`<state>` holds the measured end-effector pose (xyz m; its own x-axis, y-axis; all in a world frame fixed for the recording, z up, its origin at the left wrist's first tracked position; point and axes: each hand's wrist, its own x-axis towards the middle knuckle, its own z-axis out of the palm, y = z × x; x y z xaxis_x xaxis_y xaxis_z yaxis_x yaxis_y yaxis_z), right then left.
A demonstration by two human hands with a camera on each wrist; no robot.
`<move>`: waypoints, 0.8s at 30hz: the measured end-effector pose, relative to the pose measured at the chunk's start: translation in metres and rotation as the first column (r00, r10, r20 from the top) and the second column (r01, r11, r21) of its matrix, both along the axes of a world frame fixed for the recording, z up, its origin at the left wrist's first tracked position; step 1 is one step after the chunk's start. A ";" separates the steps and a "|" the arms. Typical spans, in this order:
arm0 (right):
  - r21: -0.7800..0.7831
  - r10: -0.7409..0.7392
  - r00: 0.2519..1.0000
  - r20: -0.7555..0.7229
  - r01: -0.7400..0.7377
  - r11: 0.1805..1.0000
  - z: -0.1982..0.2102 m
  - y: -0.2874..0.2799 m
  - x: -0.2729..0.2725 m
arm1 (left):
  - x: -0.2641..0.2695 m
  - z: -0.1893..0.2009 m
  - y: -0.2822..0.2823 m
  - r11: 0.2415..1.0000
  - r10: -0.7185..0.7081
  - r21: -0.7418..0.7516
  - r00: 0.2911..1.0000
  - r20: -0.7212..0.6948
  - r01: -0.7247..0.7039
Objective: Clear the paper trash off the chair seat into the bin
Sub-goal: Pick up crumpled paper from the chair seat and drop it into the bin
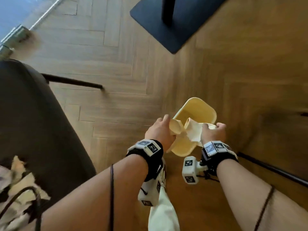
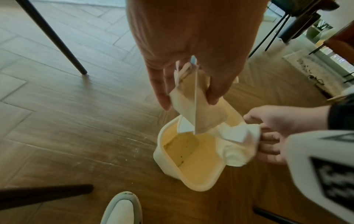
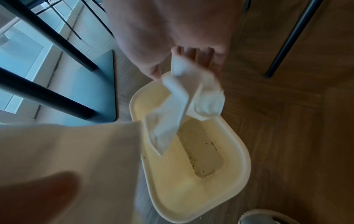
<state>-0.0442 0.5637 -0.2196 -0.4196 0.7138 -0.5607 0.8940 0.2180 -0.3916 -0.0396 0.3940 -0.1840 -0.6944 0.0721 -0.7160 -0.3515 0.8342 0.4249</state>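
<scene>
A pale yellow bin (image 1: 200,105) (image 2: 160,153) (image 3: 246,159) stands open on the wooden floor, with only specks on its bottom. My left hand (image 1: 166,125) (image 2: 188,98) hovers over its rim and pinches a folded beige paper piece (image 1: 175,128) (image 2: 193,109) (image 3: 76,151). My right hand (image 1: 210,127) (image 2: 277,121) (image 3: 189,60) holds a crumpled white paper (image 1: 193,133) (image 2: 239,144) (image 3: 178,109) that hangs into the bin's mouth. At the left is the dark chair seat (image 1: 25,114), with more torn paper scraps (image 1: 18,165) at its near edge.
A black table base (image 1: 166,30) lies on the floor beyond the bin. A thin chair leg (image 1: 75,81) (image 2: 57,40) reaches out to the left. Another dark bar (image 1: 275,170) runs along the right. My white shoe (image 2: 122,209) is just behind the bin.
</scene>
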 end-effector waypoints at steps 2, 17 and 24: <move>-0.073 0.030 0.999 0.030 -0.027 0.997 -0.008 0.009 0.002 | -0.002 -0.021 0.017 1.000 0.002 -0.007 1.000 0.014 -0.002; -0.472 0.507 0.861 0.026 -0.437 0.766 0.073 -0.025 0.021 | 0.017 0.064 -0.036 0.997 0.069 0.039 0.992 0.102 -0.073; -0.469 0.907 0.401 -0.131 -0.831 0.299 0.163 -0.160 0.025 | 0.080 0.170 -0.196 0.983 0.169 -0.089 0.982 0.087 -0.161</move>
<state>-0.0191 0.4037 -0.0566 -0.5445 -0.3335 -0.7696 0.3284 0.7596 -0.5614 0.0406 0.1983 -0.0143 -0.6215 -0.0993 -0.7771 -0.5222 0.7919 0.3164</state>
